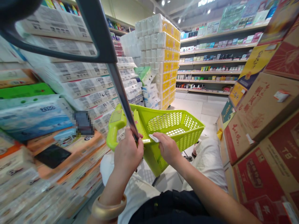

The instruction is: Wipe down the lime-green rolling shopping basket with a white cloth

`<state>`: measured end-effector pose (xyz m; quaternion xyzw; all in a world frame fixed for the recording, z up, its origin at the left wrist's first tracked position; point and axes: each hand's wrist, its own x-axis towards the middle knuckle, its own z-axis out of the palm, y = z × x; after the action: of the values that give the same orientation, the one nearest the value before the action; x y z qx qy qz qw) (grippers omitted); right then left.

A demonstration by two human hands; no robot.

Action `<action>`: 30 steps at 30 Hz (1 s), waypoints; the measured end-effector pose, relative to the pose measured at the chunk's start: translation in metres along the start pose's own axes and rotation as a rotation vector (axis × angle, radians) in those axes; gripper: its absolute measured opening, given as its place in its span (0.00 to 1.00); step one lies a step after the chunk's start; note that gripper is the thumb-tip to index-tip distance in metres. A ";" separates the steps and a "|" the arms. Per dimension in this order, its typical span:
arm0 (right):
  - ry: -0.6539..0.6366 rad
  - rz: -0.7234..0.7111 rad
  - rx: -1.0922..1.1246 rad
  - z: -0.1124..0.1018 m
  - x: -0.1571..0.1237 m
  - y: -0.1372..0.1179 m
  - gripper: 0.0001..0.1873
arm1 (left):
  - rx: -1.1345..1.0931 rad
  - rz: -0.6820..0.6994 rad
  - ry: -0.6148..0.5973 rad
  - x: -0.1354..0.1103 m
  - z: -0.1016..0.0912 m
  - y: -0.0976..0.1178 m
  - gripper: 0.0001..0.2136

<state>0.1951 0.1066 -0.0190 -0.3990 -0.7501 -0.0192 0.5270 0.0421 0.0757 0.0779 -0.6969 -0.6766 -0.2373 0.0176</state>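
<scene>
While the lime-green basket [189, 137] stands on the aisle floor [198, 107] just in front of the person's knees, its metal rod [119, 90] is clasped near the foot by the left hand [127, 152], whose fingers are curled shut around it. A small white cloth [153, 138] is pinched in the right hand [168, 147] and pressed onto the basket's rim just beside the rod's socket. The wiping is judged to be partway at most: only the joint at the rim is being rubbed, and the long stretch of rod rising to the dark grip [98, 40] at the top of the view is touched by nothing. Whether that stretch or the mesh walls have been gone over cannot be told, since no streaks or damp marks are to be seen. A dark phone [52, 155] is laid on the tissue packs [35, 115] to the left, and stacked cartons [261, 105] are ranged close on the right.
</scene>
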 end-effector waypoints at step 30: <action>0.035 -0.005 0.099 0.003 -0.004 -0.016 0.22 | 0.152 0.253 0.482 -0.005 0.039 -0.010 0.10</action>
<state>0.1830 0.0944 -0.0174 -0.3703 -0.7417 0.0098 0.5591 0.0445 0.0849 0.0385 -0.6959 -0.5763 -0.3408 0.2596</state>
